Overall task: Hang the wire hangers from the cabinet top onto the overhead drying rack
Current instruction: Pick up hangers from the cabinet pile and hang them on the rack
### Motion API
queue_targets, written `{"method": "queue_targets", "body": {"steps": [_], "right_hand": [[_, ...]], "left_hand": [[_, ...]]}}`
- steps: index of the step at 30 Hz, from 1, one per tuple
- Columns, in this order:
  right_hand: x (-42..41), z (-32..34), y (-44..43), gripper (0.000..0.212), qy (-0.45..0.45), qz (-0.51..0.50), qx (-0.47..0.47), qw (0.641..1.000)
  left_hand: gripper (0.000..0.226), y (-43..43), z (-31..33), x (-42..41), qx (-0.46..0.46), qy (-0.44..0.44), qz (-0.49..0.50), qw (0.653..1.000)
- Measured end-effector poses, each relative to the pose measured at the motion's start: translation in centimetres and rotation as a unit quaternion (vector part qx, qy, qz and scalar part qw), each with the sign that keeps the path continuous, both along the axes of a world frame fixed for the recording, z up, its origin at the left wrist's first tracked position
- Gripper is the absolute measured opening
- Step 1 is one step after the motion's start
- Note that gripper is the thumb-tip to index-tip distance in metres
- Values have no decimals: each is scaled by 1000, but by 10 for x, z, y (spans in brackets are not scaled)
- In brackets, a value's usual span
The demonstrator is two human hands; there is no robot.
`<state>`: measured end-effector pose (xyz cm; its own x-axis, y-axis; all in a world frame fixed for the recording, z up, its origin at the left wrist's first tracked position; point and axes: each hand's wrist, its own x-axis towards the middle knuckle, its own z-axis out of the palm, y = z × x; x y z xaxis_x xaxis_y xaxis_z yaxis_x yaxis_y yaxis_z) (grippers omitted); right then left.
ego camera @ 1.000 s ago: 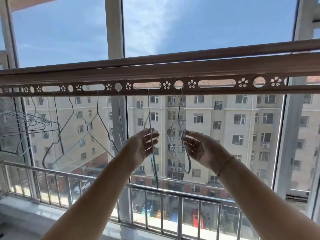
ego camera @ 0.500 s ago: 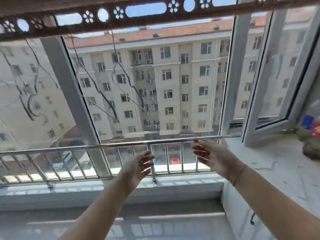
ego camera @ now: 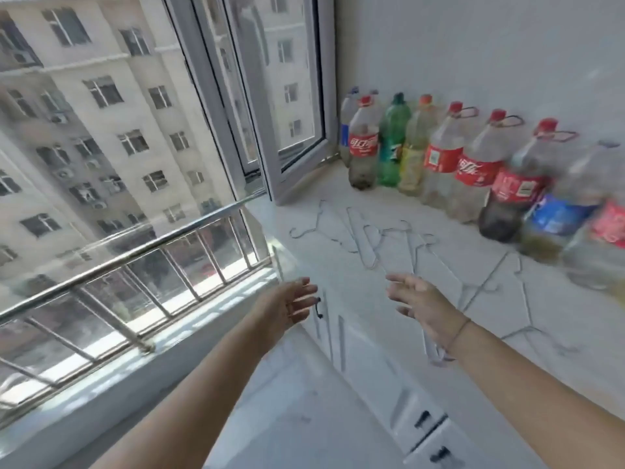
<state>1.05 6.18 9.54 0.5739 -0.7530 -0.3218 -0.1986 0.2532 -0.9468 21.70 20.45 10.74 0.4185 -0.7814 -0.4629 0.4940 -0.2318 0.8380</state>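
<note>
Head view: both hands empty, fingers spread wide, reaching forward at centre frame. Left hand (ego camera: 291,308) hovers in front of the white cabinet (ego camera: 378,377) front, near a small dark door handle (ego camera: 318,308). Right hand (ego camera: 424,308) hovers over the near edge of the marble tabletop (ego camera: 558,367), thin bracelet (ego camera: 457,335) at its wrist. Wire hangers (ego camera: 367,238) lie flat and scattered on the tabletop from centre to right of frame, some overlapping; one (ego camera: 436,353) lies partly under the right wrist; contact with it cannot be told. No hanger is in either hand. Row of plastic bottles (ego camera: 473,164) stands along the wall at upper right, red, green, yellow and blue labels, right end blurred. Open window sash (ego camera: 297,96) at upper centre, metal railing (ego camera: 128,258) at left, apartment building (ego camera: 84,113) outside. More dark handles (ego camera: 422,419) at lower right on the cabinet front.
</note>
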Motion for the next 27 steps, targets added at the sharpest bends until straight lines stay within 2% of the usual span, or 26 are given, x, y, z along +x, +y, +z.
{"method": "queue_targets", "body": {"steps": [7,11,15,18,22,27], "right_hand": [[-93,-37,-62,23,22,-116,33,992],[-123,-57,-89,13,21,-165,62,984],[-138,-79,-106,18,29,-225,89,970],[-146,-88,-117,11,5,-293,124,948],[-157,-95,-119,13,-23,-349,158,923],[-187,-106,-109,14,-36,-441,193,876]], "left_hand": [[15,-76,-33,-63,49,17,-42,998],[21,-101,-52,-88,58,30,-39,997],[22,-126,-72,-103,78,45,-57,994],[20,-150,-81,-115,88,58,-87,991],[17,-195,-94,-129,95,79,-142,982],[13,-259,-115,-149,125,85,-208,966]]}}
